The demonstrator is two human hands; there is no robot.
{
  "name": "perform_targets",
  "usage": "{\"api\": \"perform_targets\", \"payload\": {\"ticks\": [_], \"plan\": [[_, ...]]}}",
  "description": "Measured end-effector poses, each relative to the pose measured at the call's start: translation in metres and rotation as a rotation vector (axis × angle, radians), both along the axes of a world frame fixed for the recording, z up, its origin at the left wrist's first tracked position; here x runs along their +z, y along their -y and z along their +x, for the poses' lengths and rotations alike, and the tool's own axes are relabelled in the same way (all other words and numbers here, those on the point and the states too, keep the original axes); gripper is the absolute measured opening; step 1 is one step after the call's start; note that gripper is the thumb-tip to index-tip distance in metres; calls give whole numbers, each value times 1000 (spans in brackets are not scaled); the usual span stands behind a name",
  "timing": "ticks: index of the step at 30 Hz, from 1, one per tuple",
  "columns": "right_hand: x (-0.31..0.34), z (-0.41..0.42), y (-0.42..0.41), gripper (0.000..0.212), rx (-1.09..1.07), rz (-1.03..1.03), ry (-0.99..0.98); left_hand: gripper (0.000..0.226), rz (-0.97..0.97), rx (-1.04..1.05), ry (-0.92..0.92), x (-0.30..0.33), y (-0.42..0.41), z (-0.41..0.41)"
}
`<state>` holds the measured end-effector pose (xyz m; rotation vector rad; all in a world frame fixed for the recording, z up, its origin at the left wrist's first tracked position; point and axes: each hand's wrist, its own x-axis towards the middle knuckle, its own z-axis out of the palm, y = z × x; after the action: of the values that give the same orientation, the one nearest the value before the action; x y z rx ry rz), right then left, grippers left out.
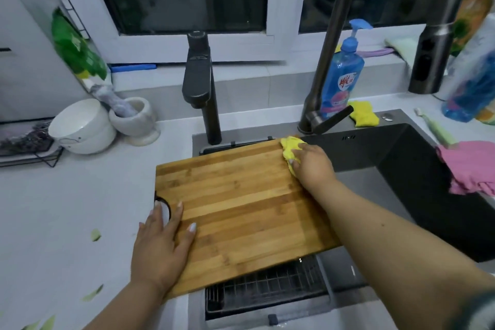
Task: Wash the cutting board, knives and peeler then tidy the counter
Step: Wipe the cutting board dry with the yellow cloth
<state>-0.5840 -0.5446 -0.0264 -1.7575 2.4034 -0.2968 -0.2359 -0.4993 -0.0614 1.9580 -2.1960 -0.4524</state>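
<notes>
I'm seeing the rectangular bamboo cutting board lying flat, bridging the left rim of the dark grey sink; its left end is sitting on the pale grey surface, its right part overhanging the basin. Near-right corner is hanging free over the black wire drain basket set in the sink.

Left hand is lying flat on the board's near-left corner, fingers straight and spread, fingertips at the round handle hole. It's pressing, not gripping.

Right hand is at the far-right corner, fingers curled over a crumpled yellow cloth, pressing it onto the board right at the edge.

Clearances: far edge of the board is sitting just beside the base of the short black tap. The tall dark gooseneck faucet is rising behind the right hand, its spray head hanging well right of the board. Basin to the right of the board is open room. A pink cloth is draped over the sink's right rim.

Left surface: white ceramic bowl and white stone mortar are standing well back from the board. Green peel scraps are lying near the left forearm. Blue pump soap bottle is standing behind the faucet.
</notes>
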Motion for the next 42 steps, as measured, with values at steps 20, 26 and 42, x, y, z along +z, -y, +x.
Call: {"api": "perform_targets", "payload": {"ticks": [20, 26, 42], "plan": [[-13, 222, 36, 45, 646, 45, 53, 82, 12, 149, -363, -7, 5, 3], [-10, 208, -26, 49, 750, 60, 203, 87, 17, 171, -403, -12, 6, 6], [28, 163, -119, 30, 404, 181, 806, 71, 77, 186, -313, 10, 1, 0]]}}
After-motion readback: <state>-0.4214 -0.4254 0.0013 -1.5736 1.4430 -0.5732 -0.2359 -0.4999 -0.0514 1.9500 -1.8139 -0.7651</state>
